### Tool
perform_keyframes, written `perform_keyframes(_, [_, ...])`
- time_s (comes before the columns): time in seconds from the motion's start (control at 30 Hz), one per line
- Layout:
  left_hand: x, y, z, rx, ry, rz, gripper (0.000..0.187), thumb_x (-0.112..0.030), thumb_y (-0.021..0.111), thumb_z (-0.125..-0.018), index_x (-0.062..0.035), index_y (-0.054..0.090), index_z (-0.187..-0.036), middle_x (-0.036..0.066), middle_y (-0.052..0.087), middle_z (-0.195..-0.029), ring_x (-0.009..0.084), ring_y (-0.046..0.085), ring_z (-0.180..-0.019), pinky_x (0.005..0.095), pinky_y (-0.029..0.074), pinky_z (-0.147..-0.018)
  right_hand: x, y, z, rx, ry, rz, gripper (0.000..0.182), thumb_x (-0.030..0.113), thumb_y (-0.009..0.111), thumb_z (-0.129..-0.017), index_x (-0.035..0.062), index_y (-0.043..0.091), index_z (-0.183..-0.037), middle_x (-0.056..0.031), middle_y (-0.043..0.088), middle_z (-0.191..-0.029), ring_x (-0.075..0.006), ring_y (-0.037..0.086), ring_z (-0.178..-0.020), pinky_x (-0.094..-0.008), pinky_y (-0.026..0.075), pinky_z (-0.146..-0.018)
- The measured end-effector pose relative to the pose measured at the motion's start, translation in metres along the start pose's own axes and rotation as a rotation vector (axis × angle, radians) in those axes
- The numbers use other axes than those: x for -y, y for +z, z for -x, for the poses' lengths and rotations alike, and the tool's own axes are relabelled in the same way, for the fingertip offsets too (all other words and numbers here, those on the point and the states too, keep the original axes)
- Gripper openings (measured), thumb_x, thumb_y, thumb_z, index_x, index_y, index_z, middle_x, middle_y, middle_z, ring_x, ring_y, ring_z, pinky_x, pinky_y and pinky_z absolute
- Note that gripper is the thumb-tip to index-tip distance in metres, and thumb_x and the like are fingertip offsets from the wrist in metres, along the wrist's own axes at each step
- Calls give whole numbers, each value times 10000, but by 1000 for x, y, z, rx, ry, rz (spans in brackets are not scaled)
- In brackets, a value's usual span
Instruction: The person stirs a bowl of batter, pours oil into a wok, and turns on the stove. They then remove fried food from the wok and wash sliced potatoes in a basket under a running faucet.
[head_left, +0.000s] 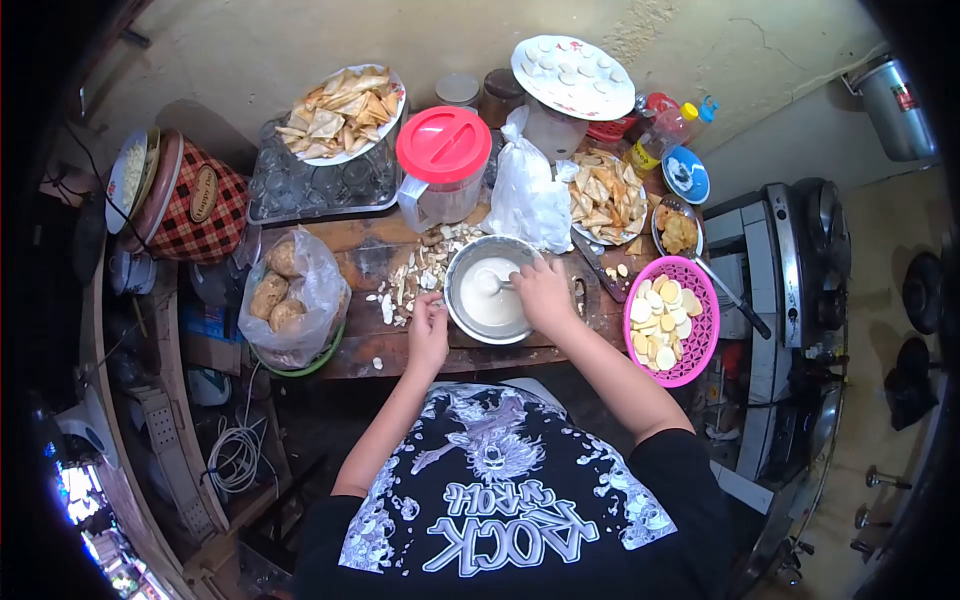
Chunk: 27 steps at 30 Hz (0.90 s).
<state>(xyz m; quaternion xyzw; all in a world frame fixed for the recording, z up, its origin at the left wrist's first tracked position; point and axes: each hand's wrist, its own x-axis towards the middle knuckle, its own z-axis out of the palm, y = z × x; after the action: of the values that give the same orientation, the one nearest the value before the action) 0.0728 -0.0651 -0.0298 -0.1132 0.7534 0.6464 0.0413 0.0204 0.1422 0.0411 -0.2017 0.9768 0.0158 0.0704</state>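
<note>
A metal bowl [466, 325] of creamy white batter [486, 302] sits near the table's front edge. My right hand [545, 293] reaches over its right rim, closed around a spoon [503, 286] whose lower end dips into the batter. At the left rim is my left hand [429, 325], fingers curled together against the bowl's side. Pale peelings and scraps [405, 290] lie to the bowl's left. Right of it, a pink basket [700, 345] contains pale round slices [662, 322]. A knife [597, 262] lies between bowl and basket.
A bag of potatoes [270, 297] is at left. Behind the bowl stand a red-lidded pitcher [445, 160] and a white plastic bag [525, 200]. Plates of folded pastries [340, 115] are at the back. A skimmer [735, 295] extends towards the stove [800, 260] at right.
</note>
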Motion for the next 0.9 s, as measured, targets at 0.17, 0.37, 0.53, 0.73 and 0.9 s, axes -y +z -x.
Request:
perform_keyframes(0.17, [-21, 3, 5, 81, -122, 27, 312, -86, 453, -885, -21, 405, -1186, 35, 526, -660, 100, 493, -532, 239, 422, -536, 8, -12, 1, 120, 166, -220, 253, 90, 483, -769, 108, 616, -984, -105, 619, -840, -292, 621, -790, -429, 471, -682])
perform_keyframes(0.37, [-17, 4, 3, 122, -95, 51, 388, -66, 428, -892, -35, 333, -1267, 67, 567, -720, 104, 558, -559, 229, 439, -506, 33, 2, 21, 242, 166, -478, 243, 157, 445, -825, 127, 658, -939, -173, 634, -844, -333, 616, -795, -425, 485, -703])
perform_keyframes(0.53, [-19, 8, 1, 131, -159, 113, 391, -59, 408, -902, -43, 315, -1281, 93, 575, -796, 114, 575, -564, 221, 466, -469, 28, 2, 21, 122, 256, -572, 238, 170, 453, -820, 122, 662, -924, -178, 634, -831, -338, 613, -795, -434, 479, -715])
perform_keyframes(0.73, [-14, 11, 0, 110, -178, 137, 408, -52, 392, -906, -56, 296, -1302, 109, 561, -823, 126, 575, -543, 233, 490, -456, 19, -6, 32, 305, 139, -427, 248, 199, 473, -782, 146, 686, -898, -150, 648, -827, -310, 625, -791, -406, 493, -729])
perform_keyframes(0.9, [-22, 14, 4, 96, -196, 194, 407, -51, 385, -908, -55, 297, -1306, 113, 536, -865, 127, 572, -531, 238, 502, -446, 19, -17, 14, 154, 258, -544, 248, 136, 471, -745, 73, 683, -857, -190, 636, -811, -326, 624, -785, -417, 485, -728])
